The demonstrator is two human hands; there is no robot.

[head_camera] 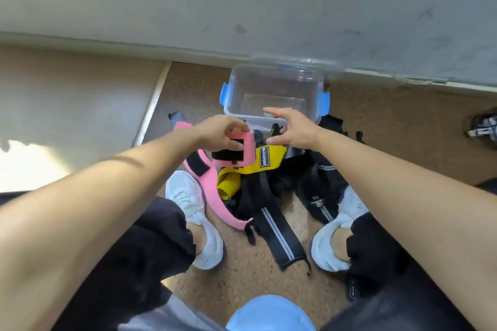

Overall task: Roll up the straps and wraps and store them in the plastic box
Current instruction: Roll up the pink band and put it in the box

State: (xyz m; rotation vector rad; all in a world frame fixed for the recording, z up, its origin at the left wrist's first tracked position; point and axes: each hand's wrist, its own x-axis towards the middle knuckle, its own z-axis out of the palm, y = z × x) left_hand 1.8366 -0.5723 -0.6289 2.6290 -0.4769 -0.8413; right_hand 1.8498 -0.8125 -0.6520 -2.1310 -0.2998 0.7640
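rolling up the pink wrap point(248, 152) by hand

left hand point(223, 133) pinches the half-rolled pink wrap, tail trailing below the fingers. right hand point(290, 129) hovers just beside it, fingers spread, holding nothing. plastic box point(236, 88) sits just beyond the fingertips. next move likely needs both hands winding tight.

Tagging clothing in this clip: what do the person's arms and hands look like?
The left forearm and right forearm are bare, no sleeves in view. The left grip and right grip are ungloved hands; no watch, ring or wristband shows.
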